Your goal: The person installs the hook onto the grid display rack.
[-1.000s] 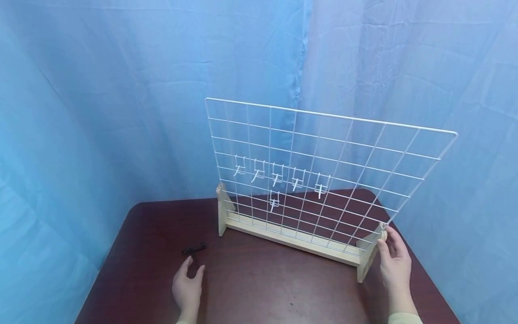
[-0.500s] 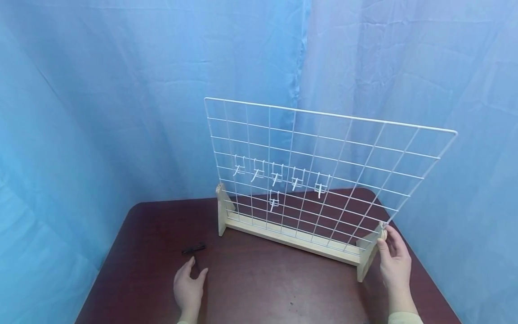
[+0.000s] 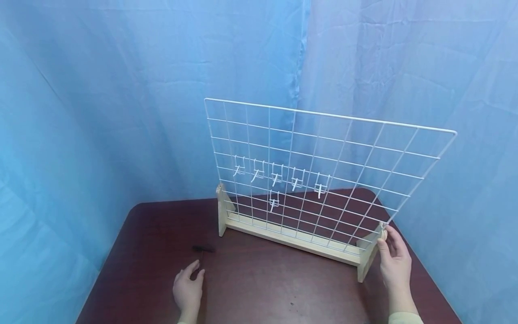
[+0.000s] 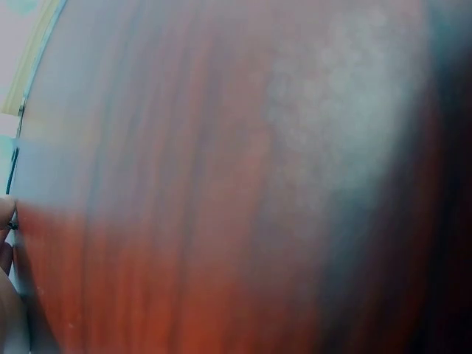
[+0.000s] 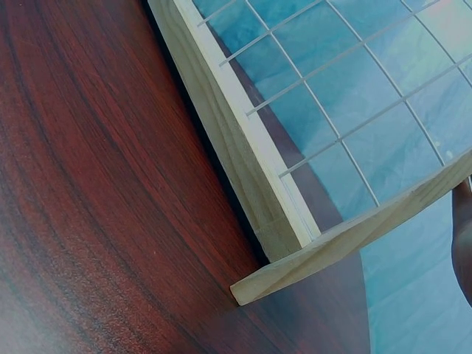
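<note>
In the head view my left hand [image 3: 189, 288], low at the left, pinches the thin stem of a small black T-shaped thing [image 3: 203, 248] between thumb and fingertips. Its crossbar is blurred and points away from me; I cannot tell what kind of tool it is. The left wrist view catches only the fingertips [image 4: 6, 210] at its left edge. My right hand [image 3: 396, 270] grips the top of the right wooden end piece [image 3: 367, 258] of a stand. A white wire grid panel [image 3: 336, 153] rises from this stand, tilted back, with several white hooks [image 3: 297, 182] hanging on it.
The stand's wooden base bar [image 3: 291, 243] and left end piece [image 3: 222, 211] rest on a dark red-brown table [image 3: 162, 225]. Blue curtains [image 3: 141, 90] close off the back and both sides. Small dark specks [image 3: 292, 303] lie on the tabletop near the front.
The black T-shaped thing has swung slightly right and now shows blurred, while the left thumb and fingertips have drawn closer together. My right hand and the grid stand stay in place.
</note>
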Demonstrator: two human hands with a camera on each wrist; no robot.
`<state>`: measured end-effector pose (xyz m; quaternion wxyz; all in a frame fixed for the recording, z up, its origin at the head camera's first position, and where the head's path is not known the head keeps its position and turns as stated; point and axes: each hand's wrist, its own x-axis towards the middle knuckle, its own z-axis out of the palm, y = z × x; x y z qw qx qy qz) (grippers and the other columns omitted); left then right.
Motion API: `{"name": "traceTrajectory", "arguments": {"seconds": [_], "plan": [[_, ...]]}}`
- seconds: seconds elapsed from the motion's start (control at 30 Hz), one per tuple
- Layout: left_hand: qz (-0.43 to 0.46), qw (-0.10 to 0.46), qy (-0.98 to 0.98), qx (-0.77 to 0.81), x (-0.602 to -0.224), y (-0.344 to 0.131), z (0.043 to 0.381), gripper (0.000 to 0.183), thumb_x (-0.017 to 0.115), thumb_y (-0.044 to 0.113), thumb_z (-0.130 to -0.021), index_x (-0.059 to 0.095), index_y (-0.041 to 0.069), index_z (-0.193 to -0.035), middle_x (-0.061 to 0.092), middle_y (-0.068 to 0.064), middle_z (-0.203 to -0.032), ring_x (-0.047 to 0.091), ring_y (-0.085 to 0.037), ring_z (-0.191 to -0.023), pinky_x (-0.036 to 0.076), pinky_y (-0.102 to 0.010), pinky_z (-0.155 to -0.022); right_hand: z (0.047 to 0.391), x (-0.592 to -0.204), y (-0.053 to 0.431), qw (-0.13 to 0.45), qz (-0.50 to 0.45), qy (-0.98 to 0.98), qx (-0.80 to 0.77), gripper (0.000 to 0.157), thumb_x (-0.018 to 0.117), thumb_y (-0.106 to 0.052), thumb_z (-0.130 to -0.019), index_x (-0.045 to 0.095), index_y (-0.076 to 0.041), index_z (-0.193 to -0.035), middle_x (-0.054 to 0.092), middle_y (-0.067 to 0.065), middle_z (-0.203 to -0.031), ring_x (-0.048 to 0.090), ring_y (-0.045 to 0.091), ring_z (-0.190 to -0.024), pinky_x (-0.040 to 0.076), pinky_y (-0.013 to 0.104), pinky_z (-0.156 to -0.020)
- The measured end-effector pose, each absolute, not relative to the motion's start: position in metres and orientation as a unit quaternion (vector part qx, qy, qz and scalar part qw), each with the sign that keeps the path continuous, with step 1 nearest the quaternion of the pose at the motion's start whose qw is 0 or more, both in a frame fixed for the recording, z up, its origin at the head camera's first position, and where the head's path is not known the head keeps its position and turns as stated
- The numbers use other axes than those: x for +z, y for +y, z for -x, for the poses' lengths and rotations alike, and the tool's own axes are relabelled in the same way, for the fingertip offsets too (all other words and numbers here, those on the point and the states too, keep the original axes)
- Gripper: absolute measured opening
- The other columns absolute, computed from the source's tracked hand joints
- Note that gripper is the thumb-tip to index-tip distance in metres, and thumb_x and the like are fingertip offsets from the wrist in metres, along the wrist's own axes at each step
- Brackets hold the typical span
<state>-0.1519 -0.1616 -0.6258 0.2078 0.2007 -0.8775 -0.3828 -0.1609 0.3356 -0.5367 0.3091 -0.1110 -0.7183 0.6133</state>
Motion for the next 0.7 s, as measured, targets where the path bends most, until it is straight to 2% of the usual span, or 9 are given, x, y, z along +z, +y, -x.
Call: {"name": "traceTrajectory", "arguments": {"seconds": [0.23,0.53,0.7], "plan": [[-0.207,0.216,-0.877,-0.375,-0.6264,-0.1608,0.1529,0.028,0.078,0.002,-0.080,0.073,0.006,-0.108,0.074,-0.011,-0.102,0.057,-0.037,-0.116,0.036,-0.050,-0.108,0.1608,-0.5377,0.3365,0.313,0.100,-0.719,0.612,0.043,0.056,0.001,-0.098,0.055,-0.010,-0.140,0.057,-0.004,-0.139,0.049,0.002,-0.125,0.038,0.013,-0.104],[-0.195,0.249,-0.873,-0.372,-0.6316,-0.1614,0.1544,0.021,0.078,-0.002,-0.078,0.074,0.005,-0.098,0.075,-0.009,-0.091,0.062,-0.032,-0.098,0.039,-0.043,-0.106,0.1612,-0.5385,0.3369,0.310,0.105,-0.712,0.621,0.043,0.057,0.001,-0.098,0.056,-0.011,-0.139,0.057,-0.003,-0.139,0.050,0.002,-0.125,0.039,0.012,-0.102],[-0.192,0.261,-0.868,-0.376,-0.6320,-0.1609,0.1532,0.017,0.076,-0.003,-0.079,0.075,0.006,-0.093,0.074,-0.009,-0.088,0.062,-0.030,-0.094,0.042,-0.044,-0.103,0.1624,-0.5384,0.3368,0.305,0.119,-0.721,0.611,0.044,0.058,0.000,-0.098,0.055,-0.011,-0.140,0.057,-0.002,-0.139,0.050,0.003,-0.125,0.040,0.012,-0.101]]}}
